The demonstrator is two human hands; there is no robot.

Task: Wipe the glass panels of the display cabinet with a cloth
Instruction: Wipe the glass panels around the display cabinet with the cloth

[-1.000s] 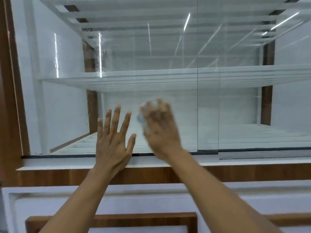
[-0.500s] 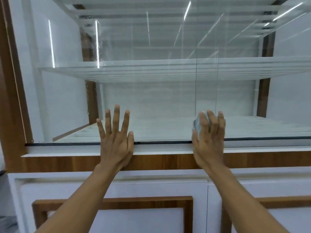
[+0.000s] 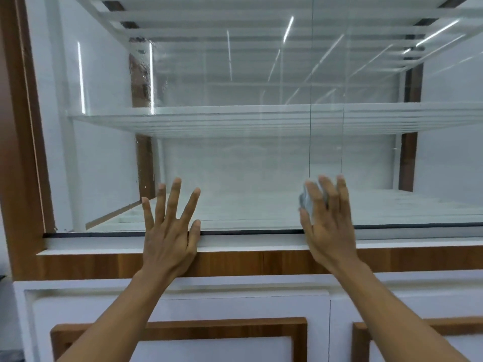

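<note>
2 hands (image 3: 167, 239) (image 3: 330, 231), 1 cloth (image 3: 306, 200), 2 glass panels (image 3: 209, 158) (image 3: 418, 158)

2 hands: left hand (image 3: 167, 236), right hand (image 3: 330, 226); 1 cloth (image 3: 305, 201); 2 lower cabinet doors (image 3: 183, 307).

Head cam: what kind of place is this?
Probably a shop or showroom, though a home is possible. A built-in display cabinet with sliding glass panels, bare glass shelves inside, and white lower doors with wood trim. Ceiling strip lights reflect in the glass.
</note>
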